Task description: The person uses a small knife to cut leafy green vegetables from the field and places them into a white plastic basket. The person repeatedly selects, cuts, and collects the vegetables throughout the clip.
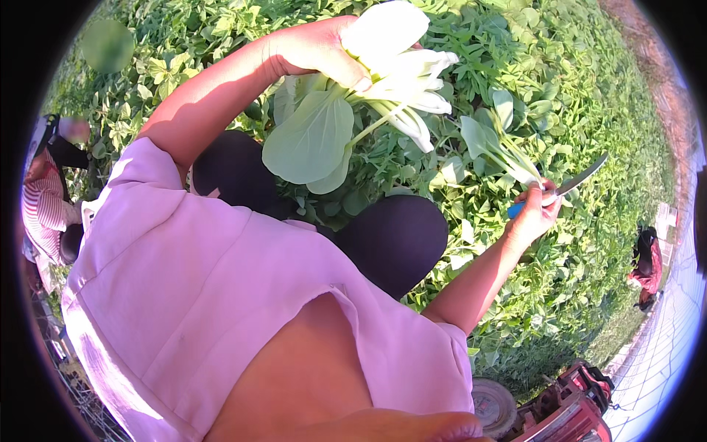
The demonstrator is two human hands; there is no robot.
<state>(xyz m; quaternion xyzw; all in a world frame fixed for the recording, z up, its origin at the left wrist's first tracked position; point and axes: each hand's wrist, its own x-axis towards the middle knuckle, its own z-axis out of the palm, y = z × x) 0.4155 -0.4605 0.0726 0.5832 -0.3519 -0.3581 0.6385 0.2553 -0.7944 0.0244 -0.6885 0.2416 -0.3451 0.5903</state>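
Note:
My left hand [337,52] grips a bunch of pale-stemmed leafy greens [309,135], which look like bok choy. Their white stem ends point right, and the broad leaves hang down toward my knees. Off to the right, my right hand [533,212] is closed around the blue handle of a knife [581,177]. The curved blade points up and to the right. Pinched in that same hand by its stem end is a smaller leafy green [500,146], its leaves spreading up and left. Glare washes out part of the left bunch.
Dense low green plants [596,237] surround my bent knees [395,243]. At lower right stands a red machine [574,406] beside a wheel [491,406]. One person in a striped top [47,207] is at far left; another in red [649,271] is at far right.

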